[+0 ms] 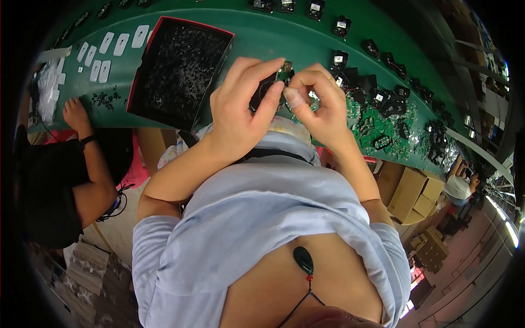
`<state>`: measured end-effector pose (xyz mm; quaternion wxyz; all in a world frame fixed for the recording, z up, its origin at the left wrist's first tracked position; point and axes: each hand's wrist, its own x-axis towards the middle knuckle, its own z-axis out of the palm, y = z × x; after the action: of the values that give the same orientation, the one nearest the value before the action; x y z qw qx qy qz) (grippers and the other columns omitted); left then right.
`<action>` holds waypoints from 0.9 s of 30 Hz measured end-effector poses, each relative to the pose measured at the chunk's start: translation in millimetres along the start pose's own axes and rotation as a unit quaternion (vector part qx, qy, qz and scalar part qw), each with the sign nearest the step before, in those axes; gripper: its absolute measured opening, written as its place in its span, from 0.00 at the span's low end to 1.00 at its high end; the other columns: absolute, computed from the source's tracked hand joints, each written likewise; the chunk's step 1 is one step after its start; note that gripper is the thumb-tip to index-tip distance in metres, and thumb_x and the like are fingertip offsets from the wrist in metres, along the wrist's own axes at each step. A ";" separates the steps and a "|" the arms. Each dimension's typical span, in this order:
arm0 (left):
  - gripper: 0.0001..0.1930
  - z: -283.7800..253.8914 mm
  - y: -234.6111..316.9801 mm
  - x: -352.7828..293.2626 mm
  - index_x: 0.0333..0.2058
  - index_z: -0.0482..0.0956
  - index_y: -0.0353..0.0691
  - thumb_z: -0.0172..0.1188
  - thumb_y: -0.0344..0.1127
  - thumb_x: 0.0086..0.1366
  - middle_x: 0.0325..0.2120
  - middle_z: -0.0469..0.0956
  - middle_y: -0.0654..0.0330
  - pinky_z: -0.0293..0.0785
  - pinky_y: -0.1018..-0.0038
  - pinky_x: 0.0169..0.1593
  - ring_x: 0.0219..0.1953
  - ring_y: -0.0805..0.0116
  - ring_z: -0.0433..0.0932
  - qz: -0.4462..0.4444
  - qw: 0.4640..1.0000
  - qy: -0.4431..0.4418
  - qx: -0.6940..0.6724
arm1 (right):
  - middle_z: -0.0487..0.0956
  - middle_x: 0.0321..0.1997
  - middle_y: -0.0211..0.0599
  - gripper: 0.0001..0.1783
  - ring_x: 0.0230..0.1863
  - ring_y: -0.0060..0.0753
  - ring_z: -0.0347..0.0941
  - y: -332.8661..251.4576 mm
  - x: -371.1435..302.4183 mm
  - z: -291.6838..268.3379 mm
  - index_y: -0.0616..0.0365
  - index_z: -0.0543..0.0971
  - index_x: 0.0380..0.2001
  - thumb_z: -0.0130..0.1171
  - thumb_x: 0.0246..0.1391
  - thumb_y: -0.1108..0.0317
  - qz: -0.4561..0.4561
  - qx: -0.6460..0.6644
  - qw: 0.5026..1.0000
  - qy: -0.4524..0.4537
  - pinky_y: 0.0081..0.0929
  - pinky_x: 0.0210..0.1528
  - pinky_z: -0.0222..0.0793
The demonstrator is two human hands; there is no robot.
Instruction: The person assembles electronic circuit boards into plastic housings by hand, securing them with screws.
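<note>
A small green circuit board (285, 70) stands between my two hands over the green table. My left hand (243, 101) grips it, with fingertips and thumb curled around its left side. A black piece (261, 97) shows beneath that hand's palm; whether the two parts are joined I cannot tell. My right hand (322, 104) is closed in a pinch at the board's right edge, with a pale wrap on the thumb. What lies between its fingertips is too small or hidden to make out.
Left of my hands sits a red-rimmed box (188, 22) of small black parts. Loose circuit boards (383, 128) are heaped to the right beside black housings (391, 101). White plates (121, 45) lie at the far left, near another person's hand (76, 115). More black units (342, 26) line the back.
</note>
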<state>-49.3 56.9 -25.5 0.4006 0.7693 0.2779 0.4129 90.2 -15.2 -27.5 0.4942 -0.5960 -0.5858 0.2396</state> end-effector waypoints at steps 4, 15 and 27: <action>0.13 1.0 -10.3 -3.8 0.38 0.76 0.37 0.59 0.27 0.52 0.29 0.72 0.57 0.70 0.77 0.26 0.24 0.67 0.73 -0.008 1.000 0.016 -0.013 | 0.70 0.26 0.34 0.08 0.20 0.23 0.65 6.3 0.5 7.7 0.61 0.73 0.27 0.61 0.43 0.73 -0.030 -0.002 0.999 0.015 0.17 0.21 0.62; 0.18 2.2 -8.7 0.5 0.50 0.68 0.39 0.51 0.30 0.60 0.42 0.67 0.52 0.70 0.72 0.38 0.37 0.60 0.72 -0.017 0.996 -0.075 0.046 | 0.70 0.27 0.34 0.19 0.25 0.21 0.70 -3.7 -7.8 27.7 0.60 0.63 0.44 0.56 0.50 0.74 0.241 0.292 0.915 0.141 0.16 0.25 0.64; 0.14 -2.7 -34.6 14.7 0.43 0.71 0.34 0.56 0.29 0.58 0.36 0.74 0.63 0.68 0.82 0.44 0.39 0.78 0.72 -0.449 0.782 -0.169 -0.398 | 0.73 0.27 0.37 0.18 0.27 0.25 0.72 2.8 -19.0 9.3 0.62 0.66 0.46 0.53 0.50 0.79 0.114 0.148 0.981 -0.054 0.22 0.32 0.68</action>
<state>-47.6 87.3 -47.7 0.8520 0.3866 0.3305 0.1236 79.6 -29.6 -39.2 0.5141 -0.5656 -0.4977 0.4100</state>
